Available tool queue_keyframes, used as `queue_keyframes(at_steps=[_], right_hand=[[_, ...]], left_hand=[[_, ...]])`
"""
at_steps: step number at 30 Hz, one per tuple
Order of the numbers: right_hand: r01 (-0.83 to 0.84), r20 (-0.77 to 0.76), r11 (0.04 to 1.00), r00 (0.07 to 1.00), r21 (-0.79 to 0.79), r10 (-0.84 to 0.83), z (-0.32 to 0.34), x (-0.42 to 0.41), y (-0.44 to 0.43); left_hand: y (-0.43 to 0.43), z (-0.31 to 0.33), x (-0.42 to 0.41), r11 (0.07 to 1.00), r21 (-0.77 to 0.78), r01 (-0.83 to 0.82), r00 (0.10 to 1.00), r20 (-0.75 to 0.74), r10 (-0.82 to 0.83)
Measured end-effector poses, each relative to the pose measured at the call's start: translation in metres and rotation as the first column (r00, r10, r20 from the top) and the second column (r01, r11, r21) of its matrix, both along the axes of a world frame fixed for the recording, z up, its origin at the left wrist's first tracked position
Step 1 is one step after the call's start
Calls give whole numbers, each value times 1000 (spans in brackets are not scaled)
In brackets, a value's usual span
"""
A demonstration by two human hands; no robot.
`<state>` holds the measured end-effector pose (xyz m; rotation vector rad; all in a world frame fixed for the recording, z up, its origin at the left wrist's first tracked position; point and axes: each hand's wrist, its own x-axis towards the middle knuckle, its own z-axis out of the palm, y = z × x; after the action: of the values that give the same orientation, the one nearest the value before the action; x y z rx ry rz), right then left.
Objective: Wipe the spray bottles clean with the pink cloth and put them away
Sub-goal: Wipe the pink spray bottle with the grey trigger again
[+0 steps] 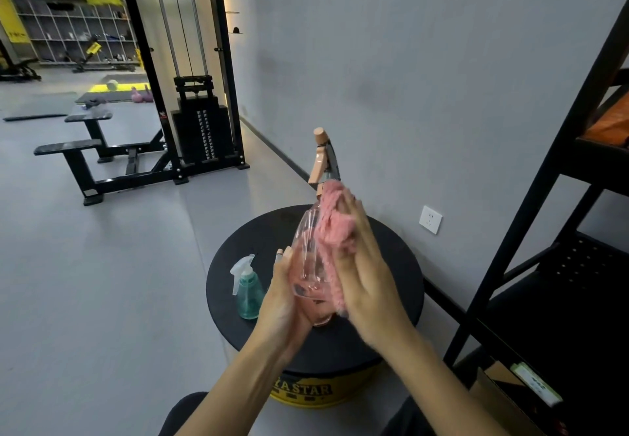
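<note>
**Pink bottle held up, cloth pressed to its side**

Just above the round black stool top [238, 265], a clear pink spray bottle [306, 251] is held upright in the air, its peach trigger head [320, 158] pointing up toward the grey wall [425, 78]. The left hand [284, 299] cups the bottle's lower body from the left, fingers curled around it. The right hand [366, 275] lies flat against the bottle's right side, with the pink cloth [335, 224] bunched between palm and plastic, so both hands close in on the bottle from opposite sides. The cloth runs from just under the trigger collar down past the bottle's middle. A teal spray bottle [250, 291] with a white trigger stands on the stool top, just left of the left hand. A black shelving rack [531, 231] rises at the right, and a weight machine [197, 122] stands far left by the wall.
</note>
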<state>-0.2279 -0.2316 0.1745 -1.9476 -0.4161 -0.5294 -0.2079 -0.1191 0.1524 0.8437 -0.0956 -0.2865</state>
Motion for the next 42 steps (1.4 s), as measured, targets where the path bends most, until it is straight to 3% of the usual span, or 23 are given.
queue_keyframes(at_steps=[4, 9, 14, 20, 24, 30, 34, 38, 42], right_hand=[[22, -131, 996, 991, 87, -10, 16, 21, -10], [-74, -64, 993, 995, 88, 80, -3, -8, 0], [-37, 24, 999, 999, 16, 36, -18, -22, 6], [16, -141, 996, 990, 92, -3, 12, 20, -12], [-51, -118, 993, 991, 104, 63, 8, 11, -9], [-107, -65, 987, 991, 122, 115, -22, -20, -2], [-71, -139, 973, 985, 221, 104, -19, -14, -9], [-20, -176, 981, 983, 192, 55, 5, 6, -18], [-34, -115, 988, 992, 148, 52, 14, 6, -16]], left_hand=[[-6, 2, -2, 998, -38, 43, 999, 4, -43], [2, 5, 10, 997, -61, -43, 999, -11, 42], [4, 7, 9, 998, -44, -48, 999, -7, 48], [-4, 0, -1, 994, -45, 95, 996, 8, -94], [-3, 2, 4, 996, -60, 60, 998, -3, -60], [11, -3, 15, 993, 70, 96, 984, 147, -105], [10, -8, 11, 991, 78, 105, 985, 126, -114], [4, -9, 3, 977, 180, 118, 973, 175, -150], [-1, -4, 2, 981, 169, 99, 981, 147, -124]])
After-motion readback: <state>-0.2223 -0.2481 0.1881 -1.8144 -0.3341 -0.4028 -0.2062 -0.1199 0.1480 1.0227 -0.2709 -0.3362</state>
